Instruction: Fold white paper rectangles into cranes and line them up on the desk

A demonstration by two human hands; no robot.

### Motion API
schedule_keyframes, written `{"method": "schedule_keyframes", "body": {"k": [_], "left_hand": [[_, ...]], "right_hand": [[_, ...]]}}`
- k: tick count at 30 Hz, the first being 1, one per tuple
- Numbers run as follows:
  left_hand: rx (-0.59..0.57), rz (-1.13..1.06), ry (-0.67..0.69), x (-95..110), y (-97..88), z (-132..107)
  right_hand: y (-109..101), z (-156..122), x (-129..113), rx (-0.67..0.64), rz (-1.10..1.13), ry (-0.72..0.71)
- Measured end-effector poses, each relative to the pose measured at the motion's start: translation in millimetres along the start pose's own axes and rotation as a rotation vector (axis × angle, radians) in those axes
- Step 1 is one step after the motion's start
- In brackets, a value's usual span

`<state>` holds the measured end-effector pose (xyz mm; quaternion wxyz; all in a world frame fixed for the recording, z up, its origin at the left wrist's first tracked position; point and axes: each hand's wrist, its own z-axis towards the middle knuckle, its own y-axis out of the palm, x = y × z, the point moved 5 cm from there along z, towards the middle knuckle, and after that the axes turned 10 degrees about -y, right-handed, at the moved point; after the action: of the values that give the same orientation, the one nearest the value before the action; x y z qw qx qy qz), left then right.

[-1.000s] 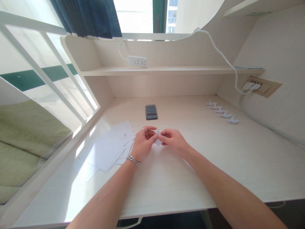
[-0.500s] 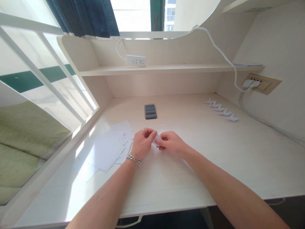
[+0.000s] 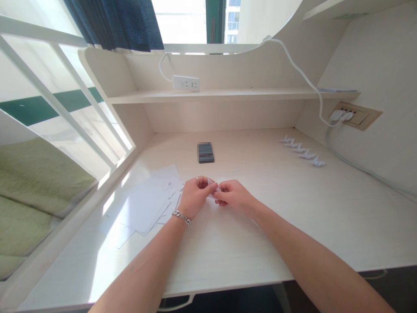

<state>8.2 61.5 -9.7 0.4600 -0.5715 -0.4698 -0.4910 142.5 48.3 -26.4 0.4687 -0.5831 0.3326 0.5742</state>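
Pinching left hand point(image 3: 195, 196): thumb and fingers grip the small white paper point(image 3: 210, 181), on the wearer's side of the dark device point(image 3: 206, 152).
Right hand point(image 3: 235, 193): grasping the same paper from its right side, close beside the other hand, also nearer than the dark device.
Paper risk: so little of it shows past the fingers that a crease might run crooked, or an edge tear, if the two hands pull unevenly.
Thumb risk: a slip of the left thumb could let any fold spring loose.
Paper change: a second ago it showed as a diamond between the fingertips; now only slivers show, the left thumb lying across it.
Table point(image 3: 247, 256): folded paper birds point(image 3: 307, 154), right of the dark device, and loose sheets point(image 3: 146, 200), left and nearer, lie unchanged.
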Motion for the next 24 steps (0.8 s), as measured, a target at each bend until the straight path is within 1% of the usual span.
{"method": "schedule_keyframes", "body": {"k": [6, 11, 14, 18, 22, 24], "left_hand": [[0.049, -0.004, -0.036, -2.4, -4.5, -0.2], [0.053, -0.098, 0.002, -1.5, -1.1, -0.8], [0.078, -0.056, 0.019, -1.0, -0.9, 0.2], [0.085, -0.041, -0.01, -3.1, -1.5, 2.0], [0.129, 0.071, 0.048, -0.9, -2.3, 1.9], [0.144, 0.124, 0.079, 0.3, -1.8, 1.8]], "right_hand": [[-0.8, 0.4, -3.8, 0.014, 0.038, 0.005], [-3.9, -0.9, -11.6, 0.03, 0.085, -0.006], [-3.9, -0.9, -10.6, 0.02, 0.059, 0.001], [-3.4, -0.6, -6.6, -0.017, 0.023, 0.001], [-4.6, -1.1, -4.6, -0.053, -0.022, -0.012], [-5.9, -1.3, -4.6, -0.049, -0.049, -0.013]]}}
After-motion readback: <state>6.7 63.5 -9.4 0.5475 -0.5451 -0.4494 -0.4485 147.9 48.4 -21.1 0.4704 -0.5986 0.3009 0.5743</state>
